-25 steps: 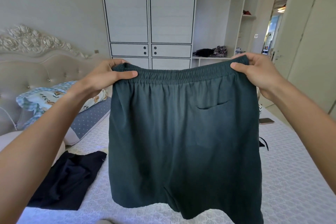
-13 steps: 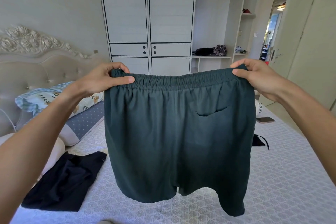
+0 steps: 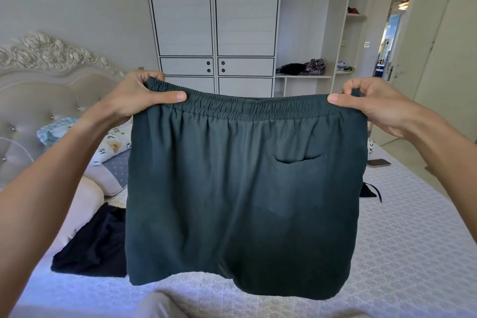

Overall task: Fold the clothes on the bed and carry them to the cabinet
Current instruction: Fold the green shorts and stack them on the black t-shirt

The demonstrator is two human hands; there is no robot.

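Dark green shorts [image 3: 242, 201] with an elastic waistband and one back pocket hang spread out in the air above the bed [image 3: 402, 253]. My left hand [image 3: 136, 98] pinches the left end of the waistband, thumb in front. At the right end my right hand [image 3: 371, 103] pinches the waistband the same way. A black garment [image 3: 95, 243] lies crumpled on the bed at the lower left. Another small black piece [image 3: 367, 192] shows just right of the shorts. The white cabinet [image 3: 214, 21] stands against the far wall, its open shelf [image 3: 302, 75] holding folded clothes.
Pillows [image 3: 113, 147] lie against the padded headboard [image 3: 38, 90] at the left. A phone [image 3: 379, 163] rests on the bed's right side. An open doorway [image 3: 389, 41] is at the far right, beside a pale door [image 3: 444, 59].
Both hands have lowered the shorts, so the waistband sits lower against the cabinet. The hem has swung nearer the bed and the legs hang more evenly.
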